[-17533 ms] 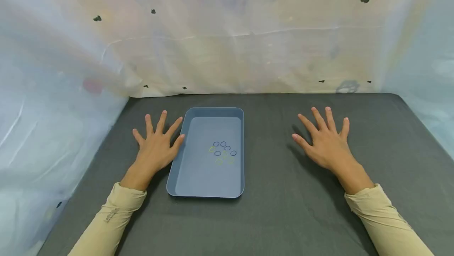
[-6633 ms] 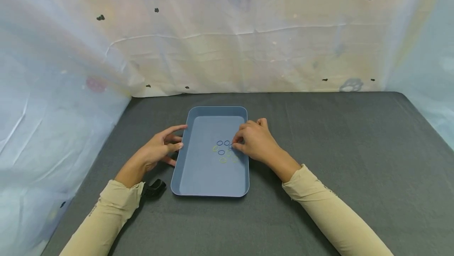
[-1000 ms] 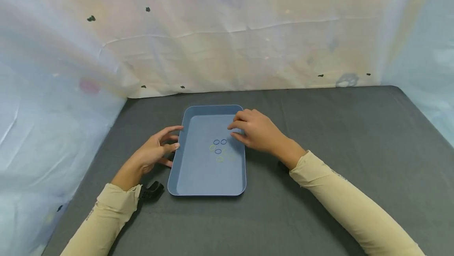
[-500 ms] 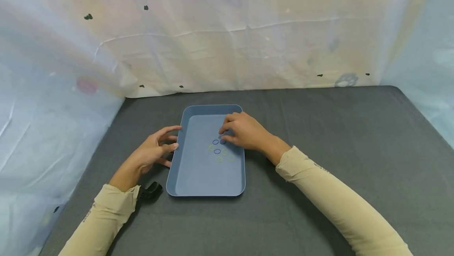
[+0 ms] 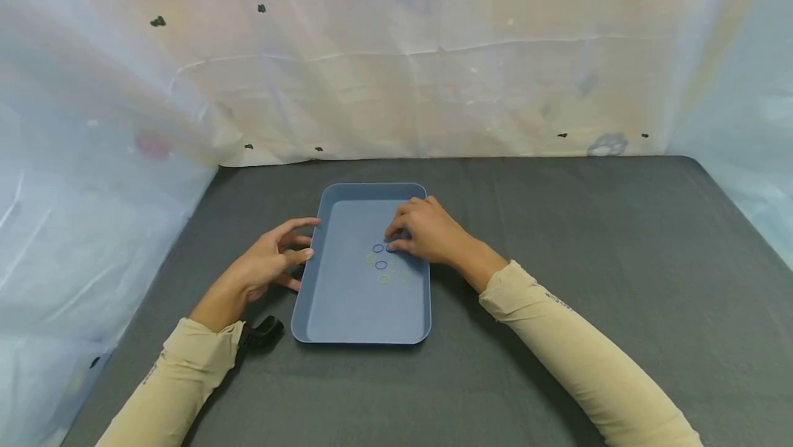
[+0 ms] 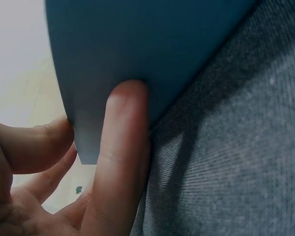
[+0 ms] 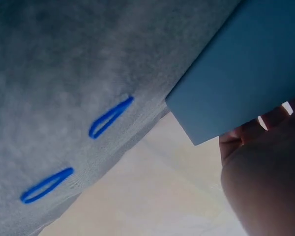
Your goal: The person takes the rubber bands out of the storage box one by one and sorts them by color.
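Here, a blue-grey tray [image 5: 347, 309] lies flat on the dark grey worktop [image 5: 557, 226], its long sides running away from the person; inside it, right of centre, lies a loose cluster of small rubber bands, some blue [image 5: 378, 248] and some pale green [image 5: 385, 279], all flat on the tray floor. The right hand [image 5: 427, 230] reaches in over the tray's right rim, fingers bent downward with the tips at a blue band at the far right of the cluster; whether it has that band pinched or merely touches it, I cannot tell, since the fingers hide the contact. In the right wrist view two more blue bands [image 7: 110, 117] lie on the grey cloth outside the tray, near one of its corners. The left hand [image 5: 266, 264] sits on the worktop just beside the tray's left wall; its fingers are loosely spread, the thumb tip against the rim, and the left wrist view shows a straight finger [image 6: 120, 147] pressed flat on the outer wall. A small black object [image 5: 263, 332] lies by the left sleeve [image 5: 167, 385], near the tray's near-left corner; pale crinkled sheeting [image 5: 396, 75] stands behind the worktop.
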The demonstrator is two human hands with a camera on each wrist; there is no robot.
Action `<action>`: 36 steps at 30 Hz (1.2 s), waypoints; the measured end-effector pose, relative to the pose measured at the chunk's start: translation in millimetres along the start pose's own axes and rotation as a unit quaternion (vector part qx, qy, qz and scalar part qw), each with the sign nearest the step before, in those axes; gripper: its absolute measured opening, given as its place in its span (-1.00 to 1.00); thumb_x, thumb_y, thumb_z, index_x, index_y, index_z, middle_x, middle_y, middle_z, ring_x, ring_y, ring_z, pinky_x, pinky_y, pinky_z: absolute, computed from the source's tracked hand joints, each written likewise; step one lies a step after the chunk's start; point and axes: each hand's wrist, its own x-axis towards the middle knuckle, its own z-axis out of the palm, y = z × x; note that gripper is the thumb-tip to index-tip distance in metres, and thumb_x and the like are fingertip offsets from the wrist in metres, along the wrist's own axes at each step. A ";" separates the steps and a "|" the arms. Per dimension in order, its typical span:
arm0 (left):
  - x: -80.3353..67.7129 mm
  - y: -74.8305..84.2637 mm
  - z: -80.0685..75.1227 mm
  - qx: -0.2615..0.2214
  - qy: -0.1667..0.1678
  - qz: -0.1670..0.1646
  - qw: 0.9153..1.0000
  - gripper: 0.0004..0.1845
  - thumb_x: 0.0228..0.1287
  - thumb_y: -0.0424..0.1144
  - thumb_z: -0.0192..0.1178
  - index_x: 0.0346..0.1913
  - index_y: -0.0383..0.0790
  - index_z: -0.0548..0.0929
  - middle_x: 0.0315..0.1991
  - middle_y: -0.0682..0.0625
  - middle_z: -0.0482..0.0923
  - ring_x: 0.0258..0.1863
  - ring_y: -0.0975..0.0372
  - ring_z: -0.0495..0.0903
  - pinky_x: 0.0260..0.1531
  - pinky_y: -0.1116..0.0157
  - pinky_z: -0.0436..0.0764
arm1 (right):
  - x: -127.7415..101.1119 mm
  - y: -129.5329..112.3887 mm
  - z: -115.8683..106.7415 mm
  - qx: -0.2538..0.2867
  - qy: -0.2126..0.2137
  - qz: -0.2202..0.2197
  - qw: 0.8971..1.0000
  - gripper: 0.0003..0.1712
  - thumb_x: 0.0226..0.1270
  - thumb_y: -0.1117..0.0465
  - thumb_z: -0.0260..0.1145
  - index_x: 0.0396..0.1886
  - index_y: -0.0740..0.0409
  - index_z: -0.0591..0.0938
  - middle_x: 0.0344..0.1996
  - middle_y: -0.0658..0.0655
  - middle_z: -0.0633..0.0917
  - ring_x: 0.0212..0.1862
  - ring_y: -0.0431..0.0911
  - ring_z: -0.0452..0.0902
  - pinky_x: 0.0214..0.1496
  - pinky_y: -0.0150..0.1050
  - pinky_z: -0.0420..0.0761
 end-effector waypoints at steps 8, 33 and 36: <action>0.0 0.6 1.0 -0.009 -0.001 0.001 1.000 -0.32 0.48 -0.37 0.10 0.56 -0.03 0.14 0.39 -0.40 0.19 -0.03 0.02 0.59 -0.32 -0.04 0.76 | 0.2 -1.7 -0.1 0.012 -0.005 0.032 0.999 -0.81 0.18 -0.05 0.51 -0.24 -0.14 0.83 -0.24 -0.11 0.72 -0.03 -0.13 0.57 0.14 -0.06 0.42; 0.9 0.0 -1.0 -0.010 0.003 -0.006 1.000 -0.34 0.48 -0.36 0.11 0.55 0.00 0.17 0.36 -0.39 0.20 -0.08 0.03 0.60 -0.31 -0.06 0.75 | 0.9 -3.6 1.3 0.026 -0.009 0.029 0.999 -0.88 0.20 -0.01 0.49 -0.30 -0.16 0.82 -0.31 -0.15 0.72 -0.10 -0.18 0.58 0.18 -0.05 0.37; -0.2 -0.3 -1.6 -0.011 0.003 -0.007 1.000 -0.34 0.48 -0.36 0.11 0.55 0.00 0.17 0.36 -0.39 0.20 -0.09 0.04 0.60 -0.31 -0.06 0.75 | 1.3 -3.9 1.8 0.027 -0.007 0.027 0.999 -0.90 0.20 0.00 0.50 -0.32 -0.16 0.82 -0.33 -0.15 0.71 -0.12 -0.19 0.59 0.17 -0.06 0.38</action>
